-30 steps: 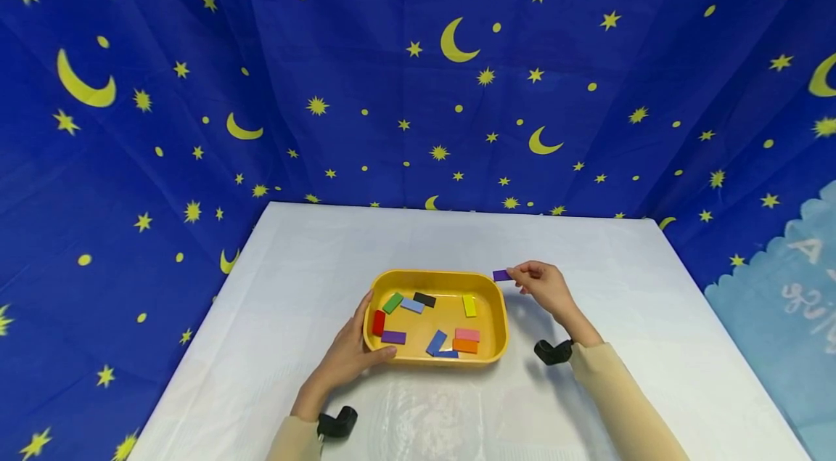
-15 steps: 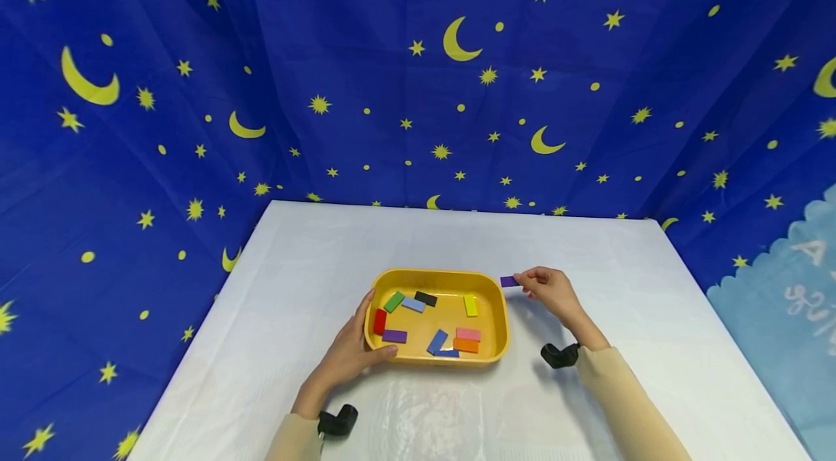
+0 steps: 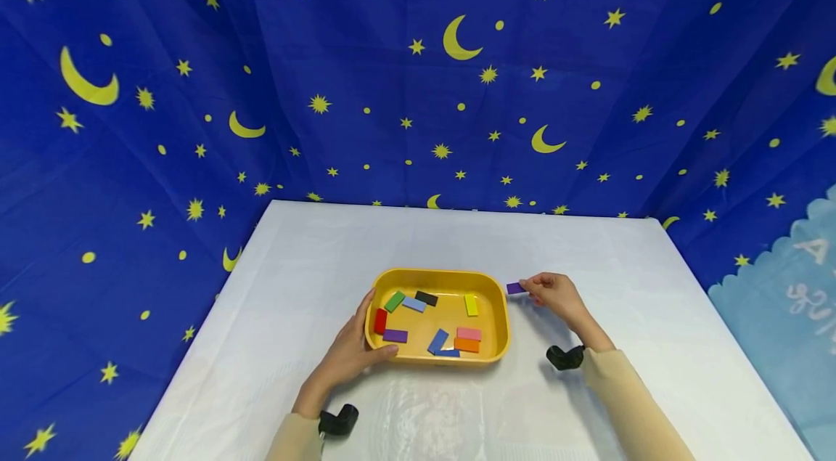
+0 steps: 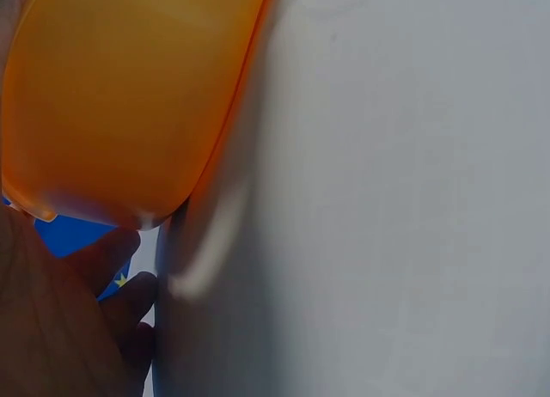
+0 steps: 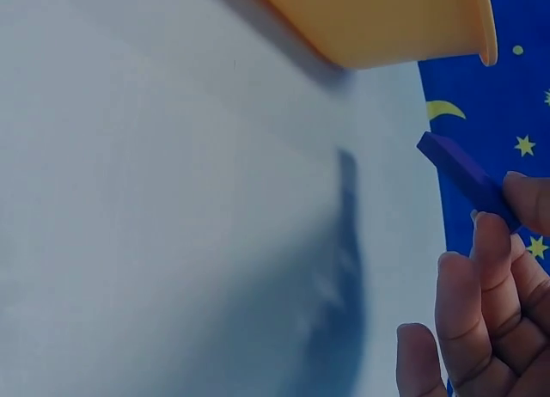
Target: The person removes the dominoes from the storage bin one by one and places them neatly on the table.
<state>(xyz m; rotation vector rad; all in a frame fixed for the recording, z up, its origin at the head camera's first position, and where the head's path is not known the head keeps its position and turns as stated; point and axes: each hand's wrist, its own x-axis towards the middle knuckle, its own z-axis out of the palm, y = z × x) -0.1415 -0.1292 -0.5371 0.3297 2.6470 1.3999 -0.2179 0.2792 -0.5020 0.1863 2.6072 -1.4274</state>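
A yellow tray (image 3: 501, 323) stands on the white table with several small coloured blocks lying in it. My left hand (image 3: 350, 348) holds the tray at its near left corner, thumb along the front rim and fingers along the left side. In the left wrist view, fingers (image 4: 129, 298) of that hand show below the orange-looking tray wall (image 4: 112, 105). Just off the tray's right end, my right hand (image 3: 555, 298) pinches a purple domino block (image 3: 515, 288) by one end. The right wrist view shows this purple domino block (image 5: 464, 172) tilted in the air between thumb and fingers.
Inside the tray lie a green block (image 3: 395, 302), a black block (image 3: 427, 298), a red block (image 3: 380, 321), a yellow block (image 3: 471, 305) and an orange block (image 3: 466, 345), among others. A blue curtain (image 3: 366, 83) with stars and moons surrounds the white table (image 3: 588, 243).
My right hand has moved right and slightly toward me with the purple domino block, away from the tray's far right corner. The left hand keeps its place on the tray.
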